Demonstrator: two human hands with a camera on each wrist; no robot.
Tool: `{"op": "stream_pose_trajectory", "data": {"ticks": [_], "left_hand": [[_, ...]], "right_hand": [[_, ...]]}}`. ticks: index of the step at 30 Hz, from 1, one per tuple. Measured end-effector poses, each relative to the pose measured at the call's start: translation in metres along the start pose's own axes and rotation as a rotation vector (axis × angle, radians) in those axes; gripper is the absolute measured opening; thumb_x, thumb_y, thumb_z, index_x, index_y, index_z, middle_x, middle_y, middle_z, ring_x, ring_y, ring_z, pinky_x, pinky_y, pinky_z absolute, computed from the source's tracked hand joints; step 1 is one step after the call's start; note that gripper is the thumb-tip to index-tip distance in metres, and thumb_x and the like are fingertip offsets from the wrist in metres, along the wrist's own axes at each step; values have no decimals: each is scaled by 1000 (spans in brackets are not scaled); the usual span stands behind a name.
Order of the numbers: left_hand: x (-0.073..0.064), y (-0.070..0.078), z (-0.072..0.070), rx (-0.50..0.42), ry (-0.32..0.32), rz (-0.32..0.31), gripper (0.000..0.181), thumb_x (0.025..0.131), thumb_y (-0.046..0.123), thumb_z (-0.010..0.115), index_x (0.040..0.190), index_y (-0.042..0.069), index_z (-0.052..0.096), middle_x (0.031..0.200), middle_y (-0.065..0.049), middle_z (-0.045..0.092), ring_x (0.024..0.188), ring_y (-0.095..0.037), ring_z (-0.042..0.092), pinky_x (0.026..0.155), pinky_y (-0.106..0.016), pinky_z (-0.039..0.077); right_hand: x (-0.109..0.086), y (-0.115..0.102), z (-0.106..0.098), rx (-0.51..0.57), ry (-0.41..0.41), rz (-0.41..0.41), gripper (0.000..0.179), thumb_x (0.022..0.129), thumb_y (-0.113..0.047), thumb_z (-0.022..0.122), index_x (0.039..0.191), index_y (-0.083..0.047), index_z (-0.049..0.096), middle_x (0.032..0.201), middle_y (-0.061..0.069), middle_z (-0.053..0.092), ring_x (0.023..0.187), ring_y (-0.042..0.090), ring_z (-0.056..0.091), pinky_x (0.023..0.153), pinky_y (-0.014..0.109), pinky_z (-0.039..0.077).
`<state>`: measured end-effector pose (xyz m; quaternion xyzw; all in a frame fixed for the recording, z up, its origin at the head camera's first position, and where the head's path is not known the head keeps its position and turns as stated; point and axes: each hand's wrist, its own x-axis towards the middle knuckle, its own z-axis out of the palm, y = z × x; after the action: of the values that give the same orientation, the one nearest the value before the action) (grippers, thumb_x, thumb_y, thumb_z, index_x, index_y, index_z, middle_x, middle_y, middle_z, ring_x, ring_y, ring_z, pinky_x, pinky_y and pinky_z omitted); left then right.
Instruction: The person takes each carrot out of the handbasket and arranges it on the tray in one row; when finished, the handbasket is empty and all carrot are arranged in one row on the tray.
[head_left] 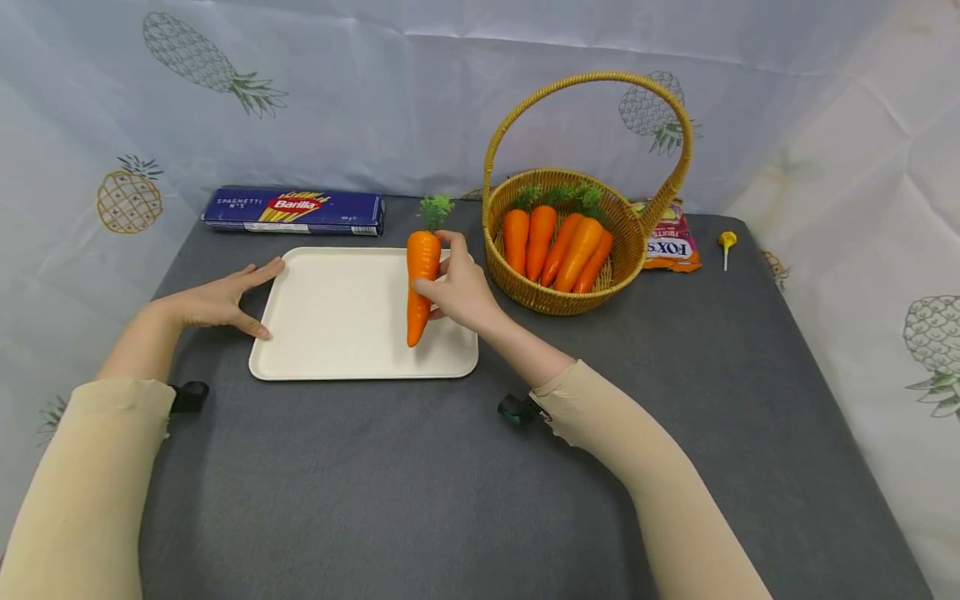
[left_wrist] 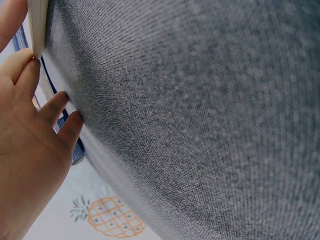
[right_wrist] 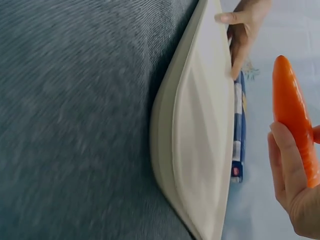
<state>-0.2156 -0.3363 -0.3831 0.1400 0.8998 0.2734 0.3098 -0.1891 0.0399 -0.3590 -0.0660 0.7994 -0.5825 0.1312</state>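
Packet (head_left: 673,248): partly behind basket (head_left: 566,304) | carrot (right_wrist: 292,107): cropped, right-wrist view | left grip (left_wrist: 35,130): cropped, left-wrist view

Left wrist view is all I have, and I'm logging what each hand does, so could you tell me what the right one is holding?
Observer: The right hand holds a glossy orange carrot with a leafy green top.
Operator: Thanks. Is it lying on anything?
Observer: No, the right wrist view shows it held up, apart from the cream rectangular tray with rounded corners.
Operator: Any more of them about?
Observer: Yes, five other orange carrots are visible in a round, tan woven basket with a tall arched handle.
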Motion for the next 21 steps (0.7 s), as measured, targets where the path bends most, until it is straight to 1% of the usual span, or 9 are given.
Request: {"op": "stream_pose_trajectory", "data": {"ticks": [6,12,14,21], "left_hand": [[0,1,0,-2,-1,-1,123,78,22,83,159,22,-10,163,-27,-17,147,-55,-20,107,-82,0],[0,1,0,2,2,0,122,79,21,83,159,21,-10,163,-28,-16,147,-54,-20,107,-82,0],[0,0,-1,6,4,0,122,79,21,83,159,21,-10,163,-28,-15,147,-54,-19,107,-82,0],[1,1,-1,22,2,-21,124,77,26,84,159,22,-9,163,-28,-15,148,-54,-19,107,-82,-1]], "right_hand": [[10,-5,18,-5,-32,37,78,90,-14,65,152,-20,19,112,19,59,76,27,71,64,45,62],[19,-12,39,25,-36,46,78,90,-13,67,153,-19,21,109,20,62,73,27,71,63,47,62],[21,-15,46,22,-47,51,79,90,-14,67,153,-20,20,109,19,62,74,26,71,62,45,62],[29,-24,72,24,-78,77,79,89,-14,68,153,-22,21,111,15,64,72,22,71,61,41,63]]}}
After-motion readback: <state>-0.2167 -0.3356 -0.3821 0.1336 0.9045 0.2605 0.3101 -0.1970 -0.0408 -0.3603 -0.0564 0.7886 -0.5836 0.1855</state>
